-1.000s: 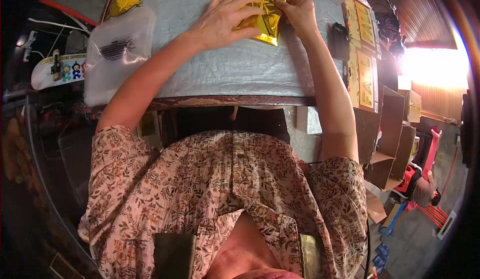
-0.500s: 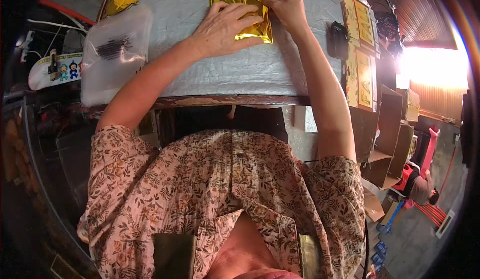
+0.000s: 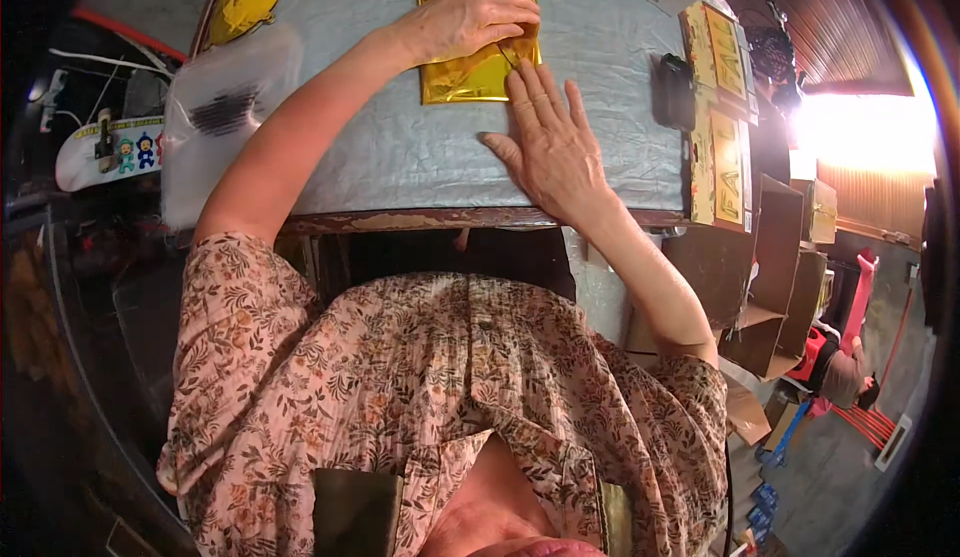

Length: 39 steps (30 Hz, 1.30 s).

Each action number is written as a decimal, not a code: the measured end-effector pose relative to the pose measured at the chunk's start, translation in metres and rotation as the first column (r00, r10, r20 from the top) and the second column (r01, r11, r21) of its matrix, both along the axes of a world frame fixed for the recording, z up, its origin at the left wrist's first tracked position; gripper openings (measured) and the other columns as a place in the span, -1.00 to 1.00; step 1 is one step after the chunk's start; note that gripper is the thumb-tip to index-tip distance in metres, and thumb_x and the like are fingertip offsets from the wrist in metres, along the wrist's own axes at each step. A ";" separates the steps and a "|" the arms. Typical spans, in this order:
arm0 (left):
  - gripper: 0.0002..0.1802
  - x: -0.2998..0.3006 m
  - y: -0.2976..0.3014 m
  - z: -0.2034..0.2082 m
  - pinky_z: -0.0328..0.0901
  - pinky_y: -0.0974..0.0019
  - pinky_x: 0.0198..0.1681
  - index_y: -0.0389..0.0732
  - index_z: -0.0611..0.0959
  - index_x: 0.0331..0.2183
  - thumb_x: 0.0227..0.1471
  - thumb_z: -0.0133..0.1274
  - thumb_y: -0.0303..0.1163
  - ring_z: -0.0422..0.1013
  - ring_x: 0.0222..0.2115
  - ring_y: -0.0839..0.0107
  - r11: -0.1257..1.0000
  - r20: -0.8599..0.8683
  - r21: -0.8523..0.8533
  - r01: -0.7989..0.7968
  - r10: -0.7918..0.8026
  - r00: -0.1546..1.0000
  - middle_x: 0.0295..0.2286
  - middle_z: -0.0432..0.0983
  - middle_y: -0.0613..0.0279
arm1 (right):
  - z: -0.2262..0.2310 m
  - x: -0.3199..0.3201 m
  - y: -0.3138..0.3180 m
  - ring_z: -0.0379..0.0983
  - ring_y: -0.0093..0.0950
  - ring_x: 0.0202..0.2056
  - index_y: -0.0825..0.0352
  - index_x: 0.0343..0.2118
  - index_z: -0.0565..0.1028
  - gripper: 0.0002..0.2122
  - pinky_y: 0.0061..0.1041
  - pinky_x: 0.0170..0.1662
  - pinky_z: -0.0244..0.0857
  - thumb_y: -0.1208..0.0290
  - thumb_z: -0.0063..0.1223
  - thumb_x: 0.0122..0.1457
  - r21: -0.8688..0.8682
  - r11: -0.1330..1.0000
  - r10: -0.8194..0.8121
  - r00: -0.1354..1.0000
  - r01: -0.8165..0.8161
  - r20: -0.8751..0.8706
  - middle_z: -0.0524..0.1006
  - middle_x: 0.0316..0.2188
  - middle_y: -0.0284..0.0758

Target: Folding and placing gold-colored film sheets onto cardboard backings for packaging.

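Left hand (image 3: 472, 22) lies on the gold foil pouch (image 3: 464, 84), grip unclear; right hand (image 3: 556, 149), spread wide, at the pouch's near-right corner.

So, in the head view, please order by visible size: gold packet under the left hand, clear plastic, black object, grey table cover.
Largest: grey table cover
clear plastic, partly hidden
gold packet, also partly hidden
Smallest: black object

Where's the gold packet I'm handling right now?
At the top centre of the head view, the gold packet lies on the grey-covered table, under your left hand, with your right hand by its lower right corner.
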State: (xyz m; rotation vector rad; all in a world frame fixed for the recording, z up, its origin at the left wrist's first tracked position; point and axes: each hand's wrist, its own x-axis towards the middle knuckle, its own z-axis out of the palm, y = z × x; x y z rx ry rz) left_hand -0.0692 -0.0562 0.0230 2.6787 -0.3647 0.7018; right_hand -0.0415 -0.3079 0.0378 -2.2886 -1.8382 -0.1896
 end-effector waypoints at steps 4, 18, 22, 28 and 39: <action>-0.63 0.016 0.005 -0.011 0.25 0.15 0.17 -0.18 0.64 -0.01 0.23 0.02 -0.22 0.41 0.07 0.26 1.000 -0.024 0.004 0.015 -0.015 1.000 0.02 0.54 0.25 | -0.003 0.000 -0.001 0.01 -0.13 0.38 0.52 0.31 0.13 -0.26 -0.08 0.40 -0.14 -0.08 -0.11 0.32 -0.009 1.000 0.009 0.999 -0.009 -0.044 0.14 0.35 0.01; -0.64 0.026 0.014 -0.027 0.31 0.18 0.16 -0.19 0.65 0.01 0.23 0.02 -0.27 0.43 0.05 0.16 0.999 0.051 -0.013 -0.031 0.032 0.998 0.02 0.55 0.15 | -0.005 -0.002 -0.005 -0.02 0.00 0.38 0.59 0.30 0.09 -0.20 -0.08 0.40 -0.12 -0.10 -0.09 0.31 -0.022 0.999 0.021 0.991 -0.024 -0.132 0.09 0.34 0.12; -0.61 0.021 0.011 -0.027 0.31 0.16 0.14 -0.21 0.62 0.01 0.25 0.01 -0.22 0.44 0.02 0.11 0.997 0.077 0.011 -0.073 0.072 0.994 -0.01 0.56 0.09 | -0.005 -0.003 -0.005 -0.03 0.00 0.38 0.59 0.30 0.09 -0.21 -0.08 0.40 -0.13 -0.09 -0.08 0.31 -0.014 0.999 0.037 0.988 -0.039 -0.151 0.08 0.34 0.13; -0.56 0.007 0.022 0.004 0.25 0.16 0.20 -0.25 0.54 0.10 0.27 -0.01 -0.24 0.35 0.15 0.07 0.974 -0.047 -0.193 -0.118 0.111 0.993 0.05 0.49 -0.02 | -0.005 -0.003 -0.003 -0.04 0.00 0.38 0.61 0.30 0.08 -0.21 -0.08 0.40 -0.14 -0.08 -0.07 0.31 -0.015 0.999 0.049 0.988 -0.052 -0.149 0.08 0.34 0.15; -0.16 -0.095 -0.035 -0.012 -0.41 -0.16 0.42 0.01 0.09 0.37 0.27 -0.44 0.31 -0.15 0.39 0.27 0.900 -0.242 0.327 -0.288 0.375 0.895 0.38 -0.07 0.22 | -0.006 -0.002 -0.005 -0.06 -0.03 0.39 0.58 0.31 0.08 -0.21 -0.11 0.41 -0.15 -0.08 -0.08 0.31 -0.026 1.000 0.013 0.989 -0.017 -0.145 0.09 0.34 0.12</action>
